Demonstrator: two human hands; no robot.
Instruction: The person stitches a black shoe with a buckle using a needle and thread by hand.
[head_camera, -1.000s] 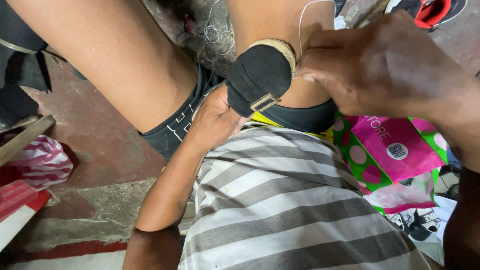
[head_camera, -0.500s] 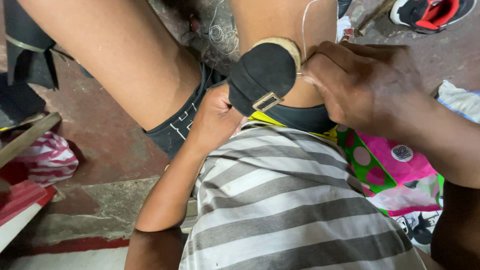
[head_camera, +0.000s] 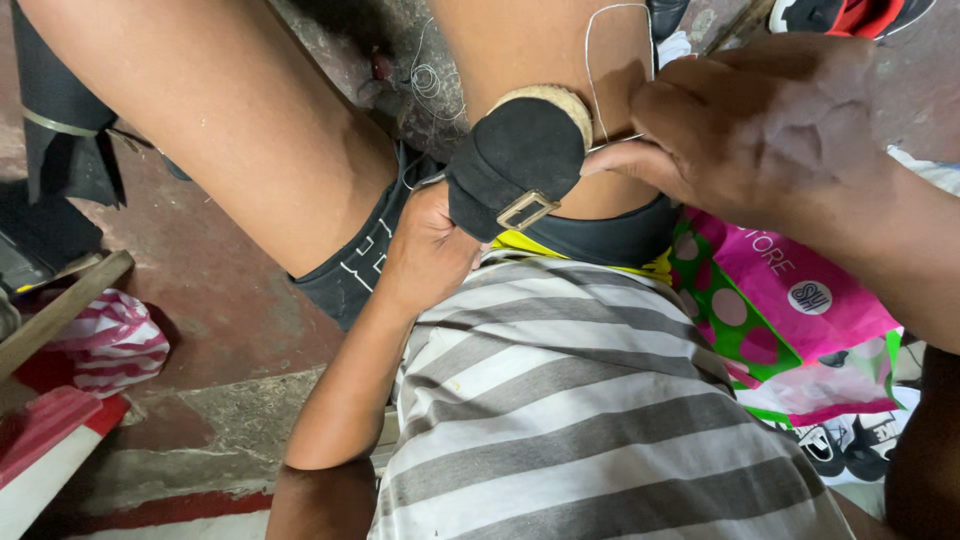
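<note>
The black shoe (head_camera: 515, 165) sits between the two hands, pressed between the person's bare knees. It has a tan woven sole edge at its top and a brass buckle (head_camera: 527, 210) low down. It stands on end, so its long way runs up and down in the view, tipped a little to one side.

The left hand (head_camera: 425, 250) comes up from below and is closed around the bottom of the shoe, touching it just beside the buckle. Its fingers are tucked behind the shoe, so most of them are hidden.

The right hand (head_camera: 755, 125) is just to the right of the shoe. It is bunched up tight, with its fingertips pinched on a thin silvery needle (head_camera: 612, 146) that points left into the sole edge. A thin pale thread (head_camera: 590, 60) loops up above that hand.

Both hands are right at the shoe; the left one holds it, and the right one touches it only through the needle.

The far side of the shoe cannot be seen. The needle tip is hidden, and the thread is hard to follow.
</note>
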